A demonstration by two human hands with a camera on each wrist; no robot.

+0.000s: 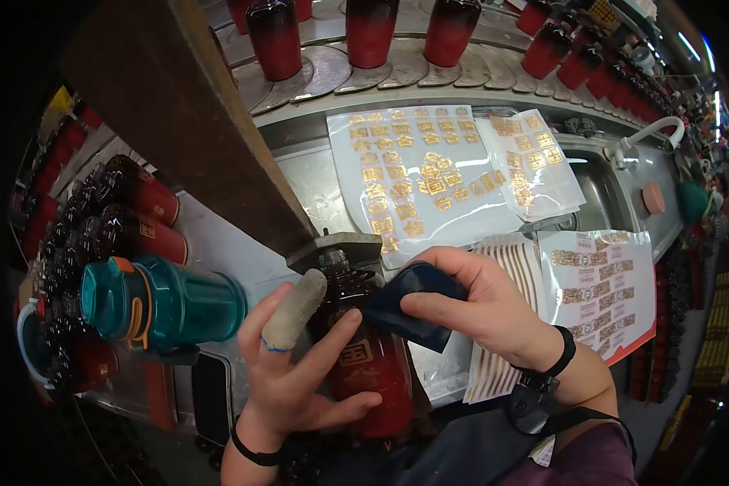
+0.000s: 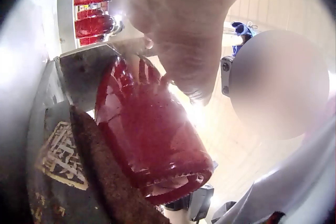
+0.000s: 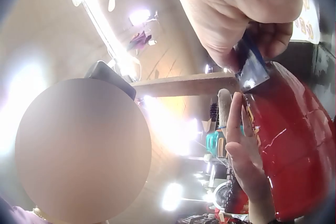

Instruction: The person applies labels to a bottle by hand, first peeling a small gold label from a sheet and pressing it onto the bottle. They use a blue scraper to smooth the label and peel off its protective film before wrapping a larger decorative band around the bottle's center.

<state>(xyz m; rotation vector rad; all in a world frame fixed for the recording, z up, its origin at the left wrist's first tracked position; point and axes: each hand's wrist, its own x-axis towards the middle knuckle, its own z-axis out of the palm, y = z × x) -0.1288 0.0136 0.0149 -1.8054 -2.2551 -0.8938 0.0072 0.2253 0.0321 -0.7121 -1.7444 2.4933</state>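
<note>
A red bottle with a dark neck and gold characters (image 1: 377, 389) lies on a stand in front of the person, its base toward the body. The right hand (image 1: 482, 304) pinches a dark blue flat scraper (image 1: 417, 304) between thumb and fingers, its edge at the bottle's upper part. Over the bottle's side spreads the left hand (image 1: 300, 373), a pale cover on one finger, a fingertip at the bottle near the scraper. In the left wrist view the red bottle (image 2: 152, 129) shows its base; in the right wrist view the scraper (image 3: 253, 69) touches the bottle (image 3: 294, 140).
Sheets of gold decals (image 1: 429, 170) lie behind, with striped and patterned sheets (image 1: 599, 283) at the right. A teal drink bottle (image 1: 186, 304) stands close to the left hand. A brown beam (image 1: 211, 121) slants down to the stand. Red bottles (image 1: 142, 235) crowd the left; a sink (image 1: 599, 190) is at back right.
</note>
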